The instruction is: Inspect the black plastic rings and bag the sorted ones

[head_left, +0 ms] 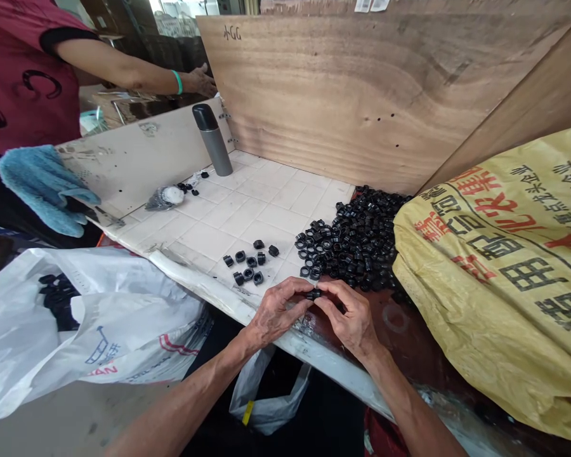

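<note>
Between the fingertips of both hands is a small black ring-shaped part (313, 294), just above the front edge of the table. My left hand (279, 307) pinches it from the left, and my right hand (349, 312) pinches it from the right. The fingers cover much of it. A large heap of black ring-shaped parts (361, 241) lies right behind my right hand. Several similar loose black parts (251, 261) are spread on the tiled tabletop (266, 200) beyond my left hand.
A yellow sack (495, 273) leans in on the right. Wooden boards (342, 95) wall the back. A grey thermos (214, 143) and a small bag (164, 198) stand left. A white sack (124, 317) with black parts is below, a blue towel (42, 184) hangs beside another person (28, 76).
</note>
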### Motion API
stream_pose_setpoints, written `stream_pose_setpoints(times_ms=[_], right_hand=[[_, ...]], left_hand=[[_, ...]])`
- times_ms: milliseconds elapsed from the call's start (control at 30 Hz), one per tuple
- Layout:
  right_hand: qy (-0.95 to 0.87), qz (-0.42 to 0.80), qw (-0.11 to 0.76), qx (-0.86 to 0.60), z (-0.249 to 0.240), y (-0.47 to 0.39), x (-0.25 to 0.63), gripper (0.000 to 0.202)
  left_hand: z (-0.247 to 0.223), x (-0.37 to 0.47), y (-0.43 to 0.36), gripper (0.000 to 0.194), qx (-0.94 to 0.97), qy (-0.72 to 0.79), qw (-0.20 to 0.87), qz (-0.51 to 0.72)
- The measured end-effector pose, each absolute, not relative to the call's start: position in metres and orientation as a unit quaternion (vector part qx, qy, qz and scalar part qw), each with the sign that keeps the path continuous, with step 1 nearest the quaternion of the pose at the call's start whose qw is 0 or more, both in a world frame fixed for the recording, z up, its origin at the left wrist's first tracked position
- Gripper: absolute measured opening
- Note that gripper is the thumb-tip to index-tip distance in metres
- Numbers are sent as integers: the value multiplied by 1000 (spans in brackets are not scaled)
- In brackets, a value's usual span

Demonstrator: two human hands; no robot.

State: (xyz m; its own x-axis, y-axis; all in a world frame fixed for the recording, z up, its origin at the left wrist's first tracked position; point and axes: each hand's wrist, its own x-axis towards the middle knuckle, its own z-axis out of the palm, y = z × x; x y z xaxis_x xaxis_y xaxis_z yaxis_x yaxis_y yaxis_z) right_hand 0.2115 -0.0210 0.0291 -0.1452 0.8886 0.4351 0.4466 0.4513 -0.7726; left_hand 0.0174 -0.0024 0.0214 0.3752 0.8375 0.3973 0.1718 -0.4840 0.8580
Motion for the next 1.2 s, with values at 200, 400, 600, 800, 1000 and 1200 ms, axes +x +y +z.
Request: stream_pose_setpoints(times_ms=[200,400,600,800,1000,1200], right_hand=[[-723,222,430,-493,23,-22,210,11],[-741,185,416,-493,22,-22,208,16],[-736,201,471,-443,28,-21,205,10],[-746,219,491,-394,29,-19,207,19],[-729,210,469,-452,27,-22,208,33],[-733,199,466,-453,28,-25,207,34]], left_hand=[[15,18,0,26,750,308,361,461],[14,18,1,23,735,299,382,474],[19,19,1,21,681,319,449,483],[26,18,0,26,628,364,524,446],[19,19,-2,26,628,352,520,459],[15,17,-3,20,721,321,412,455]])
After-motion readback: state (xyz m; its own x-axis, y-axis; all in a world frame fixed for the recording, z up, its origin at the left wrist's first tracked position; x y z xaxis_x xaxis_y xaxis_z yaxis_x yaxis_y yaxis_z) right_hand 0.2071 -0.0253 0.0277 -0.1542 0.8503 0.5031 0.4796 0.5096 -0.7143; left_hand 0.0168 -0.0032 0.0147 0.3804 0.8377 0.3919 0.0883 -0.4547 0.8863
